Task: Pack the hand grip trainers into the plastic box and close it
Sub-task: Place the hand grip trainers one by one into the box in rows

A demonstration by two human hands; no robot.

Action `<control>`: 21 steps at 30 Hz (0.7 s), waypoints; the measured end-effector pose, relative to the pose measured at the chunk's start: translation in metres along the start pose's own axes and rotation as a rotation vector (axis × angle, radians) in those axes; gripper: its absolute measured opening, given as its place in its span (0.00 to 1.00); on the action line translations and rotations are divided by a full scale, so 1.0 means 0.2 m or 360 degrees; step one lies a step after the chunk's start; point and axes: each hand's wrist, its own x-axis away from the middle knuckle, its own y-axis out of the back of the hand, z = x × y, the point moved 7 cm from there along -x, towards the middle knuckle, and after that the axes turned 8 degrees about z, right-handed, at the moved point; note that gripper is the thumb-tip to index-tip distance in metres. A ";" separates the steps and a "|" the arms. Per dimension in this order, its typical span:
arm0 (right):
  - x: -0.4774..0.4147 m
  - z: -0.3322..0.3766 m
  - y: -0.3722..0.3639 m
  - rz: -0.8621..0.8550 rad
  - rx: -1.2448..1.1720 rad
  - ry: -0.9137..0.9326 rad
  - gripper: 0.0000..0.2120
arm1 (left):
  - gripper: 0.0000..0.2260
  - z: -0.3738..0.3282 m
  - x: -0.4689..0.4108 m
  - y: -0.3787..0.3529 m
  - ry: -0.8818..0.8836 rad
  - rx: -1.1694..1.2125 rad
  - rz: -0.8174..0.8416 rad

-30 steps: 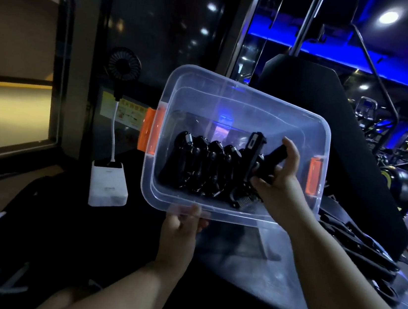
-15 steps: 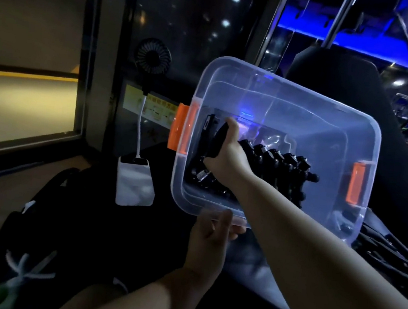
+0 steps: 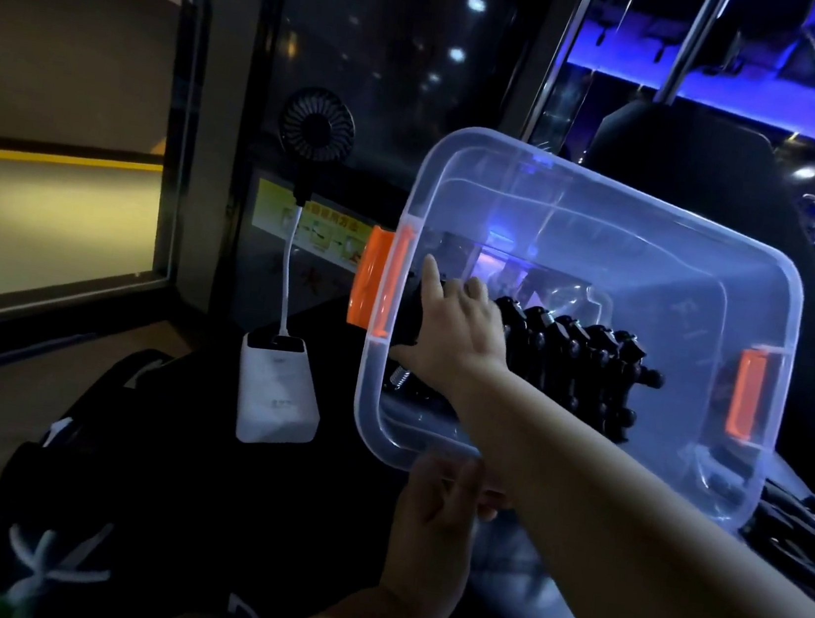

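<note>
The clear plastic box (image 3: 367, 397) with orange latches (image 3: 372, 286) is tilted so its opening faces me. My left hand (image 3: 438, 515) grips its near rim from below. A row of several black hand grip trainers (image 3: 574, 362) lies along the bottom, toward the right. My right hand (image 3: 460, 326) reaches into the left end. It holds one more black trainer (image 3: 409, 319) against the left wall, index finger straight, with the trainer's spring showing below the hand.
A white power bank (image 3: 275, 395) with a small fan (image 3: 317, 125) on a stalk stands left of the box. A black bag (image 3: 139, 481) lies lower left. More dark gear (image 3: 806, 532) lies right of the box. Gym machines stand behind.
My right hand carried a trainer from the box's right end to its left end and pushed it toward the left wall. The box shifted right and tilted further.
</note>
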 end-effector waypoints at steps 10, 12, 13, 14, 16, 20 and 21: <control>-0.04 -0.08 -0.07 0.0115 -0.0079 -0.0061 0.58 | 0.09 -0.01 0.00 -0.02 -0.0048 -0.0077 0.0071; -0.05 -0.07 -0.09 0.0187 -0.0114 -0.0075 0.59 | 0.10 0.00 0.00 -0.01 -0.0046 -0.0054 0.0070; -0.06 -0.07 -0.09 0.0200 -0.0117 -0.0069 0.59 | 0.13 0.01 0.00 -0.01 -0.0049 -0.0037 0.0069; -0.06 -0.06 -0.09 0.0198 -0.0117 -0.0062 0.59 | 0.15 0.01 -0.01 0.00 -0.0053 -0.0019 0.0067; -0.06 -0.06 -0.08 0.0166 -0.0123 -0.0056 0.59 | 0.17 0.02 0.00 0.00 -0.0050 0.0010 0.0068; -0.04 -0.07 -0.08 0.0073 -0.0128 -0.0044 0.60 | 0.14 0.03 0.00 0.00 -0.0036 0.0046 0.0058; -0.04 -0.07 -0.08 0.0058 -0.0124 -0.0040 0.60 | 0.13 0.02 0.00 0.00 -0.0041 0.0025 0.0052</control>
